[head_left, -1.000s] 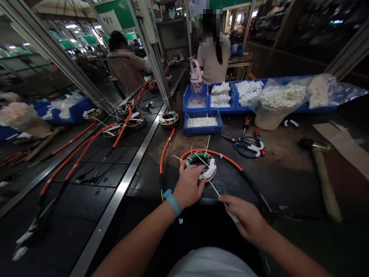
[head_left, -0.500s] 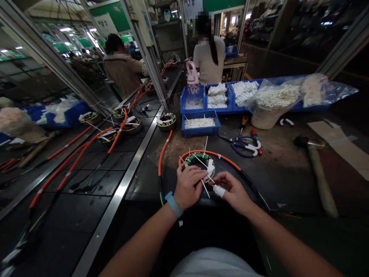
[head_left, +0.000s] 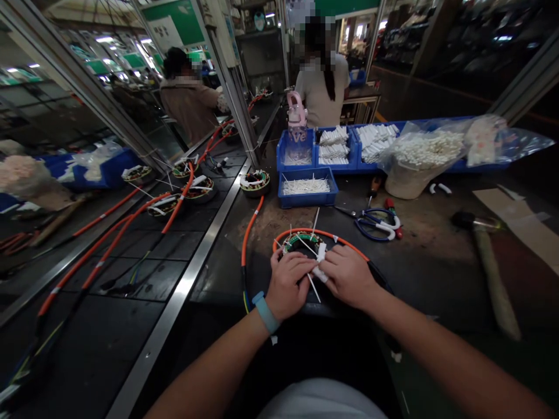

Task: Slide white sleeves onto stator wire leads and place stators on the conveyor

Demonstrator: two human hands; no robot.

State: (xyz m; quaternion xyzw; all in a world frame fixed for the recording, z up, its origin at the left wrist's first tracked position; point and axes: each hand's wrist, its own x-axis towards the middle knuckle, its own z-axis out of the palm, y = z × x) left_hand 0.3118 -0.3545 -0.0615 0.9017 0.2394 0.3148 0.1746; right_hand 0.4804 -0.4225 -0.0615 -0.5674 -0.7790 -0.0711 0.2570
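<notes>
A ring-shaped motor stator [head_left: 305, 237], with green lacing and copper-coloured windings, lies on the dark bench in front of me. Thin white cable ties [head_left: 316, 221] stick out around it, and a white sleeve [head_left: 322, 251] lies over its right side. My left hand [head_left: 290, 279] curls over the near left rim, fingertips by the sleeve and thumb beside a loose-ended tie [head_left: 314, 288]. At the right rim, my right hand [head_left: 347, 276] is closed in a pinch on a cable tie, whose end is hidden by the fingers. White wrapping covers its thumb.
Behind the stator stands a blue tray [head_left: 308, 199] of cable ties, with blue bins [head_left: 334, 163] of white tubes beyond. Blue-handled scissors [head_left: 371, 227] and a hammer [head_left: 493, 273] lie to the right. More stators [head_left: 255, 183] with orange cables [head_left: 251, 230] stand leftward. Two people work ahead.
My right hand has moved up and left to the stator's rim, its fingers closing over the tie's end. The left hand keeps its hold. The view has shifted slightly.
</notes>
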